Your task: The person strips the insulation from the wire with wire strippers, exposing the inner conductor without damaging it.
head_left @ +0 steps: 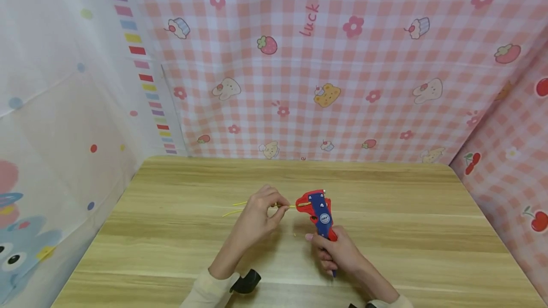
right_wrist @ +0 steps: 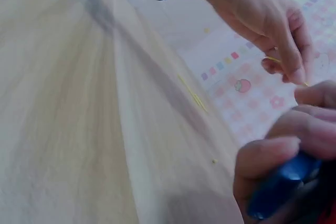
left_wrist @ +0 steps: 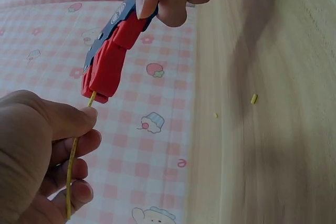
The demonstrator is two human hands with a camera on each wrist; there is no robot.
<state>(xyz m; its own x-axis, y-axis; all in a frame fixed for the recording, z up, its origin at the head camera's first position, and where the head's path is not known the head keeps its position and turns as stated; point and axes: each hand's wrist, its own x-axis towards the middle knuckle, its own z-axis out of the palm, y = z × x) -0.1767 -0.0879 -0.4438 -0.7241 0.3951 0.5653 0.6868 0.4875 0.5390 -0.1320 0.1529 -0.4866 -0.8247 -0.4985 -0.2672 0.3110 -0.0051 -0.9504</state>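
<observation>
From above, our head view looks forward and down across the wooden table [head_left: 385, 232] toward the pink checked backdrop [head_left: 342, 84]. Our left wrist view sits close, facing the left hand [left_wrist: 37, 156] and the backdrop. Our right wrist view, close and blurred, looks low along the table. All three share both hands and the tabletop.

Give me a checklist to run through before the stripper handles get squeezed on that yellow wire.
1. Wire end seated in the tool's nose: ok; the yellow wire enters the red wire stripper.
2. Left hand pinches the wire close to the tool: ok.
3. Right hand wraps the blue handles: ok.
4. Left fingertips clear of the nose: ok, though close.
5. How far the wire reaches inside: cannot tell, hidden.
6. Table under the work: not ok, yellow scraps lie there.
</observation>
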